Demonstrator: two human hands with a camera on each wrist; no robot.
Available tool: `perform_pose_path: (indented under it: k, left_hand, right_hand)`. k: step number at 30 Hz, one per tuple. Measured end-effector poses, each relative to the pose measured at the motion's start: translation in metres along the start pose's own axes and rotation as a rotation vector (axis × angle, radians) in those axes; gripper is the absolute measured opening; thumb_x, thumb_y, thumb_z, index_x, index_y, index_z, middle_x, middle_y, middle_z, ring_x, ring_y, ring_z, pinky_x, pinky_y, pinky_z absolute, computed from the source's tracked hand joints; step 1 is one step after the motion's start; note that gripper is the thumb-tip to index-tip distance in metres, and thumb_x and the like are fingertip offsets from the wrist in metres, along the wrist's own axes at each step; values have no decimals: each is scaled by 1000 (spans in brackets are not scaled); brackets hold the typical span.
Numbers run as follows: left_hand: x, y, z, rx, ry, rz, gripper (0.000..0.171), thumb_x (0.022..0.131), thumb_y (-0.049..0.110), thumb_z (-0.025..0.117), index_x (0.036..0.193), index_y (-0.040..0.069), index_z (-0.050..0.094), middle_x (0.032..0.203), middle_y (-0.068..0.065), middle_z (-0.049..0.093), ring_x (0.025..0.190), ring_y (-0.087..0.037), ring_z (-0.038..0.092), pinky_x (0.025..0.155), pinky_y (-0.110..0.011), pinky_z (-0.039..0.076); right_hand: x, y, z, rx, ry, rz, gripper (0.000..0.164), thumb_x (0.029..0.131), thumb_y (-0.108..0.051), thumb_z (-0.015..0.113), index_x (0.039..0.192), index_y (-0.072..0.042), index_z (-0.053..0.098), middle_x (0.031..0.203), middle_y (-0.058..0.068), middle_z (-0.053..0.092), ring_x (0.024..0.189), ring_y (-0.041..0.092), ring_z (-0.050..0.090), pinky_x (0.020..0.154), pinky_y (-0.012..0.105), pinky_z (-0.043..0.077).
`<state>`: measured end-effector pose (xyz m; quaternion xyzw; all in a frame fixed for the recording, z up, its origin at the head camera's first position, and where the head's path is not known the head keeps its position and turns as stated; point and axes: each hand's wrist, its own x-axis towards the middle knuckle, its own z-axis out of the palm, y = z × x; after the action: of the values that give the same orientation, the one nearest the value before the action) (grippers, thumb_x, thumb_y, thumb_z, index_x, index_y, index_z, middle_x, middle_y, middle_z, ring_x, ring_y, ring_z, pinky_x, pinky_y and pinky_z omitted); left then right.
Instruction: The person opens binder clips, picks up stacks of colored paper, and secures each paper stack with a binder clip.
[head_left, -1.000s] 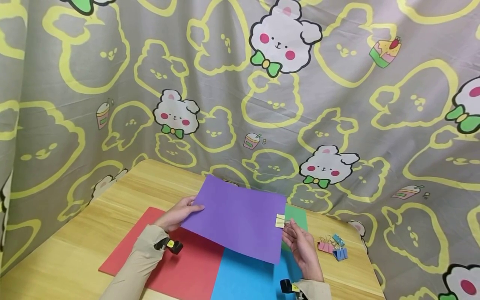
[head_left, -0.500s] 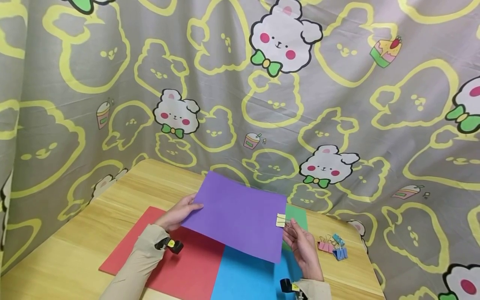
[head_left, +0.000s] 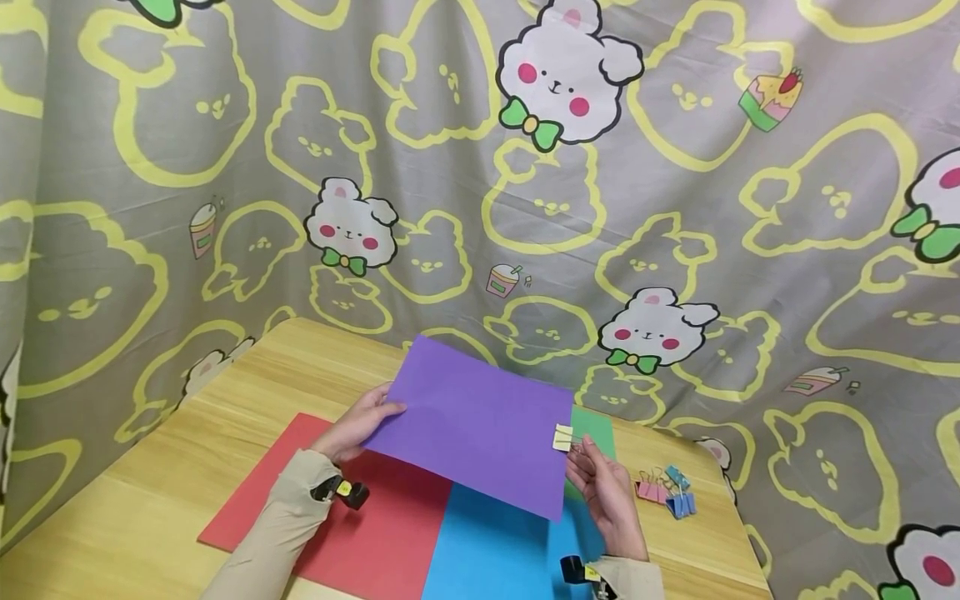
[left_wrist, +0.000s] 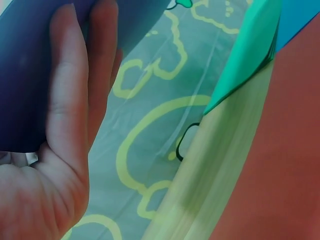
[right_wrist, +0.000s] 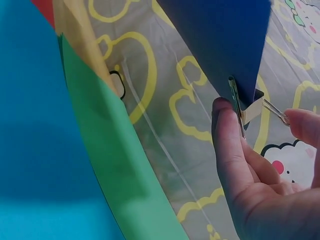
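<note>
A purple sheet of paper [head_left: 480, 425] is held up tilted above the table, between both hands. My left hand [head_left: 360, 425] pinches its left edge, thumb on top; in the left wrist view the fingers of that hand [left_wrist: 67, 110] lie along the sheet's underside. On the right edge sits a pale yellow binder clip [head_left: 564, 437]. My right hand [head_left: 607, 500] holds this clip by its wire handles. Seen from the right wrist, thumb and index finger are at the two handles, with the clip [right_wrist: 252, 111] straddling the paper's edge.
Below the purple sheet lie red paper [head_left: 367, 533], blue paper [head_left: 480, 550] and green paper [head_left: 594, 429] on the wooden table [head_left: 150, 500]. Several pink and blue binder clips [head_left: 681, 504] are piled at the right. A patterned curtain [head_left: 450, 167] hangs behind the table.
The purple sheet's far left corner has risen a little and the sheet tilts slightly more. The clip and right hand have barely shifted; both grips are the same.
</note>
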<state>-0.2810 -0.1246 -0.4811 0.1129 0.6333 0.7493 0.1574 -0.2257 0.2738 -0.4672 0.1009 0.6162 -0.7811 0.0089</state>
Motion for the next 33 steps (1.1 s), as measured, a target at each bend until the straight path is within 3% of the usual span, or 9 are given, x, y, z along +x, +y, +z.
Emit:
perform_pose_path:
  k: [5,12,23,28,33]
  left_hand:
    - [0,1,-1,-2,17,2,57,103,17,48,153,4,26,125,-6,62,94,-16,70,80,-36,60]
    - [0,1,-1,-19,33,-11,57,102,18,49,153,8,27,122,-1,64,94,-16,71,80,-37,60]
    - [1,-1,-2,-35,29,-24,56,102,21,50,152,10,28,115,4,66,93,-17,71,79,-37,60]
    - [1,-1,-2,-36,21,-25,57,102,22,50,153,11,27,116,4,66,94,-17,71,80,-37,60]
    - [1,0,-1,-21,18,-20,59,103,22,49,154,9,24,118,2,65,95,-16,71,80,-37,60]
  right_hand:
    - [0,0,-1,-5,-16,-6,34,99,-38,57,107,-6,67,89,-2,77,87,10,74,81,25,59]
    - [2,0,-1,-28,-6,3,55,98,-40,59,128,6,55,95,0,77,91,11,74,84,27,59]
    - [1,0,0,0,4,20,38,98,-38,60,110,-3,65,89,-1,77,88,11,74,82,26,59]
    - [1,-1,1,-17,-3,22,50,98,-39,59,123,4,58,92,-2,77,90,10,74,84,26,59]
    - [1,-2,-1,-28,-17,21,52,98,-39,58,127,5,54,92,-2,77,90,9,73,84,25,59]
